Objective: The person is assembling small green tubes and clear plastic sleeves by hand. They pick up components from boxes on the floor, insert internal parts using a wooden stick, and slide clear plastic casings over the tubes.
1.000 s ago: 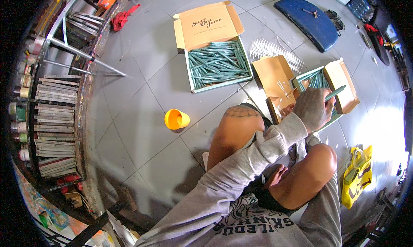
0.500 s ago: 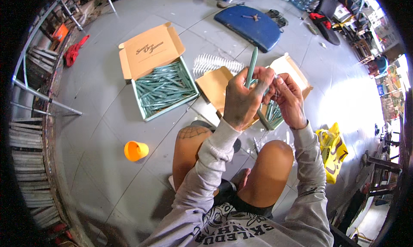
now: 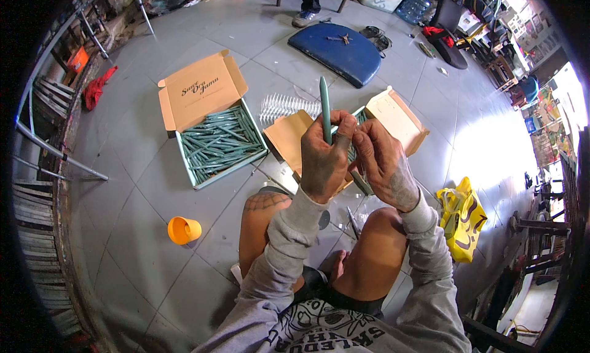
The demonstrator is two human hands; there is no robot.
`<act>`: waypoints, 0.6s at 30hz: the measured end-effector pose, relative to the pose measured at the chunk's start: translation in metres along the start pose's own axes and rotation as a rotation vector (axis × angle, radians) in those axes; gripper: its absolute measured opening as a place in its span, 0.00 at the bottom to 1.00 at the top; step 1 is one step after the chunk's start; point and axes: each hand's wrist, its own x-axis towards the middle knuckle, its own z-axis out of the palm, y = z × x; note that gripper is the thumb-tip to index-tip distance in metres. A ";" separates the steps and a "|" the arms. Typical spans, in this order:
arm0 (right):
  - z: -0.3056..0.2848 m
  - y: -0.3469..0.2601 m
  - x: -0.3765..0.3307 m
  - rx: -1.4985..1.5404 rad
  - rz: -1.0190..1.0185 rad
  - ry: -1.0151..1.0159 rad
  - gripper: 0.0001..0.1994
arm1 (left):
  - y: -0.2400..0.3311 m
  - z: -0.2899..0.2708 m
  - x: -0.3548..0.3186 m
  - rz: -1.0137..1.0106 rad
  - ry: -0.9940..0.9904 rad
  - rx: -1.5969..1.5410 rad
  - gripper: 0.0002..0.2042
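Note:
My left hand (image 3: 322,159) grips a slim green pen-like stick (image 3: 325,104), its tapered tip pointing up. Close beside it, my right hand (image 3: 387,168) has thumb and fingers pinched together; whatever is between them is too small or hidden to make out. Behind and below both hands stands an open cardboard box (image 3: 396,116), largely covered by them, with more green sticks partly showing inside. Left of it, a second open box (image 3: 203,85) has its lid folded back and is filled with a heap of similar green sticks (image 3: 221,138).
A clear ridged plastic piece (image 3: 289,107) lies between the boxes. An orange cup (image 3: 184,230) rests on its side at left, and a yellow bag (image 3: 461,221) is at right. Beyond are a blue padded board (image 3: 338,51) and another person's foot (image 3: 304,18). Metal legs (image 3: 61,150) stand far left.
Both hands have moved left and slightly down in the view, still close together, the left keeping the green stick upright. The whole scene has shifted a little as my head moved.

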 end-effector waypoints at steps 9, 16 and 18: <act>0.007 0.020 -0.024 0.232 0.130 0.016 0.09 | -0.003 0.005 0.004 0.020 0.096 -0.052 0.11; 0.000 0.017 -0.028 0.443 0.148 0.016 0.09 | 0.007 0.005 0.002 -0.028 0.043 -0.016 0.13; -0.002 0.016 -0.029 0.419 0.152 -0.003 0.09 | 0.003 0.002 0.003 -0.011 0.036 -0.018 0.13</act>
